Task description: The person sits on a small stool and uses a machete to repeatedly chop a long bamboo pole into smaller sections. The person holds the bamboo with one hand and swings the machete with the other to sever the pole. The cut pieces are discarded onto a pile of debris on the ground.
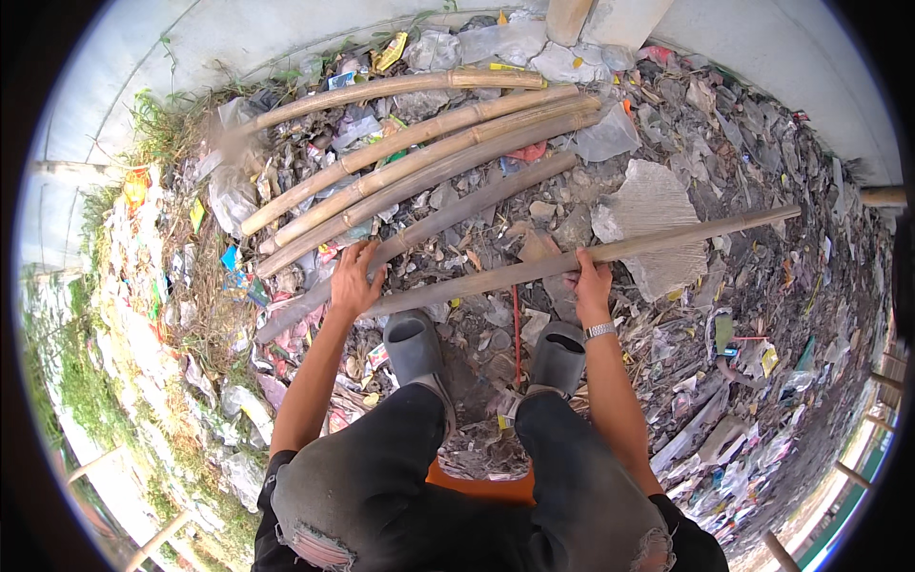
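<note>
My right hand (592, 291) is closed around a long, weathered bamboo pole (477, 282), thumb on top, and its far end slants up to the right over a flat, rough grey slab (651, 227). The near end of that pole passes by my left wrist. My left hand (356, 281) lies over a second greyish bamboo pole (477, 202), fingers bent across it and thumb on its near side; the fingertips are partly hidden. Just beyond lie several more bamboo poles (419, 141), roughly side by side on the littered ground.
Plastic scraps and rubble cover the ground. A pale wall (762, 86) curves along the far side. Between my grey slippers (414, 345) lies a thin red stick (517, 334). An orange seat (482, 484) shows under me. Weeds (157, 129) grow at the left.
</note>
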Motion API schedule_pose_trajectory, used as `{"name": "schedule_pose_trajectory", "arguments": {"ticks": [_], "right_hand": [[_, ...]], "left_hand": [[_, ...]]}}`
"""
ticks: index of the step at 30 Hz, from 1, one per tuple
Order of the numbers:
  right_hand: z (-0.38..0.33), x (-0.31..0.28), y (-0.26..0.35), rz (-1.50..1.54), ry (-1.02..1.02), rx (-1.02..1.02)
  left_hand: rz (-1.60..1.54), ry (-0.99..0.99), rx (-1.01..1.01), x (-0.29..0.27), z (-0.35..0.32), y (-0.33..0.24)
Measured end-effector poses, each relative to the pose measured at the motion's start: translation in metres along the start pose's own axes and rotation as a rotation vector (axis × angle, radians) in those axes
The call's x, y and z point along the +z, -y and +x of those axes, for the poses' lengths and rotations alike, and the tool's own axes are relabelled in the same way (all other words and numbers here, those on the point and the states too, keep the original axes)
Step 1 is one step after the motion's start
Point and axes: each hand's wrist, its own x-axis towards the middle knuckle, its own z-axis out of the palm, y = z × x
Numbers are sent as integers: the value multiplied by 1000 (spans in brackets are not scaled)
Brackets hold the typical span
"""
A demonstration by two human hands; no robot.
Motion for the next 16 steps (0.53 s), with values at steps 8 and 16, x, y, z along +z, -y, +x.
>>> {"name": "schedule_pose_trajectory", "arguments": {"ticks": [8, 16], "right_hand": [[-5, 22, -4, -55, 71, 52], [-9, 12, 5, -12, 126, 57]], "left_hand": [[67, 177, 69, 23, 53, -3], [-52, 44, 363, -26, 121, -164]]}}
